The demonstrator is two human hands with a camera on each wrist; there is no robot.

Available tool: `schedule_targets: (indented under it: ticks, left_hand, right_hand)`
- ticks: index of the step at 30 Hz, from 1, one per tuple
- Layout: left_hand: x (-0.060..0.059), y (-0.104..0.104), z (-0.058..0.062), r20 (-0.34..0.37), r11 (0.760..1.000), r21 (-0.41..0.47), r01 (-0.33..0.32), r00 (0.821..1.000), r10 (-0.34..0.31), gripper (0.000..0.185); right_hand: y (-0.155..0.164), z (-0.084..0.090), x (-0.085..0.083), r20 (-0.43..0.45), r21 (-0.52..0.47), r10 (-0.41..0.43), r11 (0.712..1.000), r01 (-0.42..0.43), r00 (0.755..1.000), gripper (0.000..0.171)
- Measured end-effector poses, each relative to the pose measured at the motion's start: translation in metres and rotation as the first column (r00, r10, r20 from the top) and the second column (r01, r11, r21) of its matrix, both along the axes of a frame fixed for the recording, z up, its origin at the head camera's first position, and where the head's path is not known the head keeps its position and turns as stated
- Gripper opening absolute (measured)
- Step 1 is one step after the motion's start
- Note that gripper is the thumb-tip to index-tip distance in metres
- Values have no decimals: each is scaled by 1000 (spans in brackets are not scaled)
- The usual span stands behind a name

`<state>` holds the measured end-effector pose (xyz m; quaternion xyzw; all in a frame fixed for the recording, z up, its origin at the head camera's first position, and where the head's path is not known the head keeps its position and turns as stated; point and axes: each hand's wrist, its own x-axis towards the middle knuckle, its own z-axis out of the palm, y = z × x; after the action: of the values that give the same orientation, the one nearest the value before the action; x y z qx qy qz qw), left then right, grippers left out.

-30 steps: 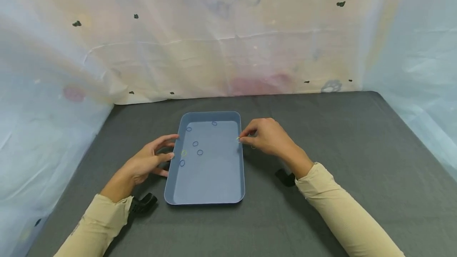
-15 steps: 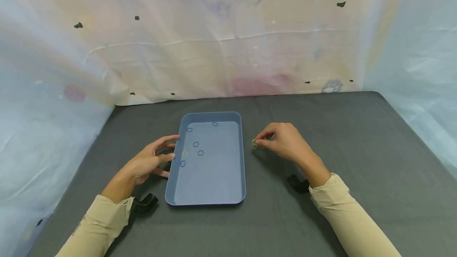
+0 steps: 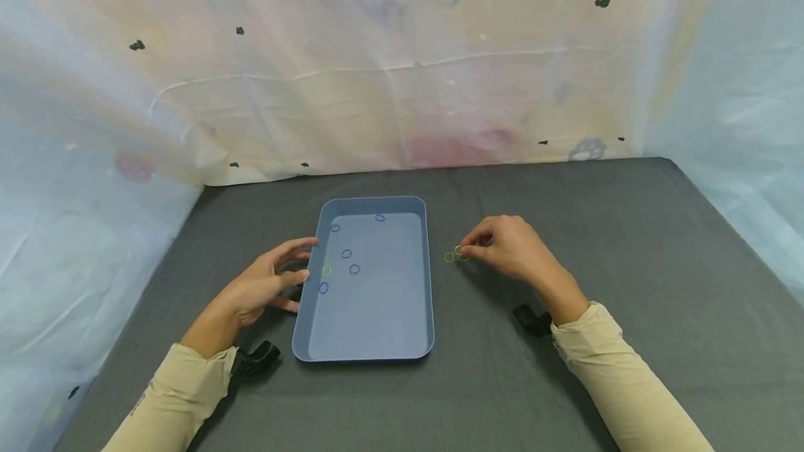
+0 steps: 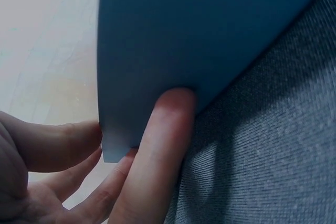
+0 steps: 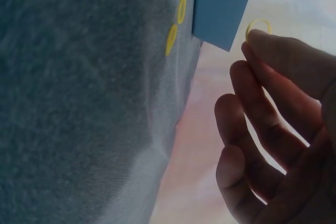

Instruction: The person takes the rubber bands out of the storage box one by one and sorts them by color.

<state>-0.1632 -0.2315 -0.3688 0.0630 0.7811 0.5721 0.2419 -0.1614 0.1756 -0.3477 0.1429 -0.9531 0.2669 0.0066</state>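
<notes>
A blue tray [image 3: 427, 277] lies on the grey mat with several blue rubber bands [image 3: 346, 254] and one yellow band [image 3: 326, 270] inside. My left hand [image 3: 301, 257] rests against the tray's left wall, fingers nearly straight; in the left wrist view a fingertip [image 4: 168, 129] presses on the tray wall [image 4: 199, 35]. To the right of the tray, my right hand [image 3: 463, 248] pinches a small yellow band [image 5: 257, 24] at its fingertips. Just below it, two more yellow bands [image 3: 449, 257] [image 5: 171, 39] lie on the mat.
The grey mat [image 3: 615, 229] stretches wide to the right and front of the tray. Pale plastic sheeting [image 3: 402, 75] walls in the back and both sides. Black wrist mounts [image 3: 254, 358] [image 3: 530, 318] sit under both forearms.
My right hand has drawn away from the tray's right rim, moving right over the mat, with a yellow band in its fingertips. The left hand and the tray have stayed put.
</notes>
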Motion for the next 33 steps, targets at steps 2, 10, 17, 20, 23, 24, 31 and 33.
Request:
schedule_targets:
  ticks: [2, 10, 17, 20, 23, 24, 31, 33]
  left_hand:
    - [-1, 0, 0, -3, 1000, -1, 2, 1000, -2, 63]
    - [-2, 0, 1, -7, 1000, -3, 7, 1000, -7, 63]
    - [-1, 0, -2, 12, 1000, -8, -15, 1000, 15, 62]
    - [-1, 1, -2, 13, 1000, -11, -18, 1000, 18, 62]
    - [0, 0, -2, 15, 1000, -18, -15, 1000, 15, 62]
    - [1, 0, -2, 16, 1000, -19, -13, 1000, 14, 62]
    - [1, -1, -1, 20, 1000, -1, -4, 1000, 4, 63]
    - [0, 0, 0, 15, 1000, 3, 2, 1000, -2, 63]
  right_hand:
    - [1, -1, -1, 9, 10, 0, 1000, 0, 1000, 6]
    - [3, -2, -5, 17, 38, -22, 999, 21, 1000, 5]
    - [5, -2, -7, 30, 84, -35, 996, 32, 999, 8]
    - [6, -2, -7, 37, 97, -36, 995, 32, 999, 8]
    - [7, -4, -6, 46, 101, -24, 995, 19, 999, 8]
    - [8, -4, -6, 47, 102, -17, 995, 12, 999, 8]
    - [10, -7, -7, 47, 115, -12, 993, 7, 999, 8]
    - [11, -6, -8, 53, 123, -21, 992, 15, 998, 8]
